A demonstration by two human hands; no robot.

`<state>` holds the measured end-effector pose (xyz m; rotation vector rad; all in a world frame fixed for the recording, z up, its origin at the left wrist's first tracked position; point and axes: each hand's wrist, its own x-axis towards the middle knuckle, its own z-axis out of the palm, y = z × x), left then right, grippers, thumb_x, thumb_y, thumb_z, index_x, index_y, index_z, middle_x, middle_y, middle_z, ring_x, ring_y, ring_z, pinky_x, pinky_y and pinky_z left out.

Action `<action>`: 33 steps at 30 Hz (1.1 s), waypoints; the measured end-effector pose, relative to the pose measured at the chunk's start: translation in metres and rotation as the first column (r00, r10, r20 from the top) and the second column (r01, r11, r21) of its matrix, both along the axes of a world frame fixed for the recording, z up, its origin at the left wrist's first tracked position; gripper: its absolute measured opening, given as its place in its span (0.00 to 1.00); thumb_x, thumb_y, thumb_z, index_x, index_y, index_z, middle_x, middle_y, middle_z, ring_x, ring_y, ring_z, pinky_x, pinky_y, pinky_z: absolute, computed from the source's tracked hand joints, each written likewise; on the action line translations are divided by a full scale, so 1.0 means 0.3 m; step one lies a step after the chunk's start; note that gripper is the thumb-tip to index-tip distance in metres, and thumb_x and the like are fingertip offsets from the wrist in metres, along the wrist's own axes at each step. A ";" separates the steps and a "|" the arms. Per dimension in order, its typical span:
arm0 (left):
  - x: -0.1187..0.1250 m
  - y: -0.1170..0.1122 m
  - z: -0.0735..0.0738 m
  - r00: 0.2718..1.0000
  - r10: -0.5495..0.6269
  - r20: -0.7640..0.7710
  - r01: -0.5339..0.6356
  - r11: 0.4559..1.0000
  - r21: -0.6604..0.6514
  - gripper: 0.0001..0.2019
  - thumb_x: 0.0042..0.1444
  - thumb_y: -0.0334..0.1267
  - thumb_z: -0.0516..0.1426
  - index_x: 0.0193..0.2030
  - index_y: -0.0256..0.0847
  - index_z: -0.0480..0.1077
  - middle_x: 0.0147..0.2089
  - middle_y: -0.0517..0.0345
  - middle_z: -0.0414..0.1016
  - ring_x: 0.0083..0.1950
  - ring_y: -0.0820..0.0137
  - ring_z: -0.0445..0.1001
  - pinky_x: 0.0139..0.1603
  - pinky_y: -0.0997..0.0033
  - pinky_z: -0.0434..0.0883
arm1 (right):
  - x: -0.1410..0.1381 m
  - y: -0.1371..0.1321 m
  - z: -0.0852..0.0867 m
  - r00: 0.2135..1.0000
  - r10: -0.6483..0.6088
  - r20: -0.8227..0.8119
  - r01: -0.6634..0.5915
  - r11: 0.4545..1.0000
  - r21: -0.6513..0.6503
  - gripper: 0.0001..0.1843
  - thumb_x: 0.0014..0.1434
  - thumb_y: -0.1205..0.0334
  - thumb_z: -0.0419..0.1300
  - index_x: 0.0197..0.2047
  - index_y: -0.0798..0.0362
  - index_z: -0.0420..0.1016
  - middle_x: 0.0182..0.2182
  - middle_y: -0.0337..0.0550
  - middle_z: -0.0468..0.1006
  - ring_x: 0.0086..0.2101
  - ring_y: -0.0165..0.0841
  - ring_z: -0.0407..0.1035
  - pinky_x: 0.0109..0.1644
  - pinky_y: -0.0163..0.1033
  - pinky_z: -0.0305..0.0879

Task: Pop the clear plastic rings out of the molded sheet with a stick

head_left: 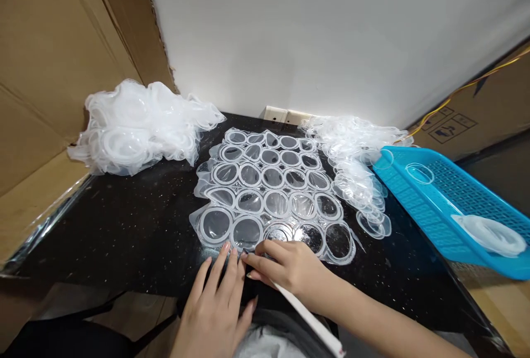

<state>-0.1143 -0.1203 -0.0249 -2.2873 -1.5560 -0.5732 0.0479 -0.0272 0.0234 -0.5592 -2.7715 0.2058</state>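
Note:
A clear plastic sheet (265, 198) with rows of round, white-rimmed pieces lies flat on the black table. My left hand (217, 297) rests at the sheet's near edge, its fingers stretched out and the fingertips touching the edge. Close beside it, my right hand (285, 267) has its fingers bent and drawn together over the same edge. Whatever sits between those fingertips is hidden. A white strip (308, 319) runs from under my right hand toward my body; I cannot tell whether the hand grips it.
A heap of translucent plastic pieces (136, 126) stands at the left by a cardboard box (53, 32). Thin clear rings (356, 154) are piled at the right. A blue basket (418, 220) at the right edge holds a few pieces. A wall with sockets (287, 116) closes the back.

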 end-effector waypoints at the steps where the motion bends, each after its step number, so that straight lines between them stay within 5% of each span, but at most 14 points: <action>1: 0.008 -0.002 -0.004 0.998 0.032 0.048 -0.031 0.999 -0.018 0.18 0.59 0.41 0.46 0.47 0.33 0.70 0.52 0.46 0.71 0.56 0.57 0.65 0.56 0.57 0.56 | -0.001 -0.007 -0.007 1.000 -0.016 0.008 0.015 0.998 0.055 0.16 0.63 0.60 0.47 0.48 0.56 0.71 0.30 0.45 0.75 0.25 0.29 0.68 0.22 0.32 0.60; 5: 0.027 -0.008 -0.009 0.984 0.071 0.164 -0.065 0.997 -0.042 0.18 0.60 0.40 0.46 0.46 0.33 0.71 0.52 0.46 0.71 0.57 0.57 0.64 0.59 0.56 0.52 | -0.006 -0.011 -0.020 0.995 -0.087 0.051 0.079 0.987 0.142 0.17 0.63 0.61 0.47 0.53 0.52 0.68 0.39 0.49 0.74 0.27 0.30 0.70 0.22 0.32 0.63; 10: 0.028 -0.009 -0.007 0.983 0.065 0.172 -0.058 0.997 -0.047 0.18 0.60 0.41 0.46 0.47 0.33 0.71 0.53 0.46 0.71 0.57 0.57 0.64 0.59 0.54 0.51 | -0.003 0.009 -0.014 0.996 -0.075 0.037 0.072 0.994 0.081 0.18 0.64 0.63 0.45 0.54 0.52 0.66 0.48 0.52 0.72 0.36 0.33 0.73 0.30 0.33 0.69; 16: 0.028 -0.004 0.004 0.981 0.066 0.185 -0.062 0.998 -0.027 0.18 0.60 0.40 0.47 0.50 0.34 0.69 0.52 0.47 0.72 0.56 0.58 0.64 0.58 0.55 0.51 | -0.003 0.068 -0.015 0.947 -0.231 -0.221 0.229 0.973 -0.038 0.17 0.64 0.64 0.47 0.54 0.52 0.66 0.47 0.49 0.74 0.40 0.32 0.72 0.36 0.33 0.69; 20: 0.009 -0.002 0.021 0.998 0.010 0.054 -0.010 1.000 -0.010 0.19 0.59 0.41 0.48 0.52 0.35 0.67 0.53 0.48 0.71 0.55 0.58 0.65 0.53 0.57 0.54 | 0.014 0.152 0.000 0.821 -0.356 -0.446 0.285 0.933 -0.221 0.16 0.63 0.64 0.47 0.49 0.53 0.71 0.42 0.47 0.77 0.40 0.30 0.72 0.41 0.35 0.69; 24: -0.009 -0.005 0.027 1.000 0.015 0.014 -0.014 1.000 -0.014 0.19 0.59 0.42 0.49 0.52 0.34 0.67 0.52 0.48 0.71 0.54 0.58 0.66 0.49 0.57 0.56 | 0.118 0.244 0.062 0.596 -0.641 -0.485 0.524 0.767 -0.370 0.17 0.62 0.58 0.49 0.47 0.54 0.73 0.36 0.47 0.79 0.33 0.33 0.73 0.32 0.37 0.70; 27: -0.018 -0.007 0.022 0.997 -0.029 -0.068 0.031 0.999 0.031 0.20 0.58 0.42 0.50 0.53 0.33 0.66 0.53 0.46 0.71 0.54 0.57 0.65 0.47 0.57 0.56 | 0.265 0.295 0.113 0.443 -0.778 -0.445 0.733 0.601 -0.320 0.21 0.61 0.52 0.48 0.48 0.57 0.73 0.35 0.50 0.78 0.35 0.37 0.72 0.33 0.39 0.69; 29: -0.021 -0.006 0.019 0.993 -0.047 -0.111 0.054 0.997 0.062 0.21 0.57 0.43 0.50 0.53 0.31 0.66 0.53 0.44 0.70 0.54 0.56 0.65 0.46 0.56 0.57 | 0.371 0.317 0.129 0.411 -0.830 -0.377 0.828 0.513 -0.226 0.24 0.61 0.50 0.46 0.49 0.57 0.72 0.39 0.51 0.77 0.39 0.39 0.71 0.38 0.41 0.67; 33: -0.022 -0.006 0.016 0.990 -0.055 -0.127 0.067 0.994 0.092 0.23 0.57 0.45 0.49 0.52 0.28 0.67 0.51 0.40 0.71 0.52 0.54 0.65 0.43 0.54 0.58 | 0.519 0.335 0.115 0.417 -0.899 -0.137 0.897 0.431 -0.101 0.27 0.56 0.43 0.49 0.37 0.56 0.79 0.34 0.54 0.77 0.36 0.44 0.71 0.34 0.43 0.65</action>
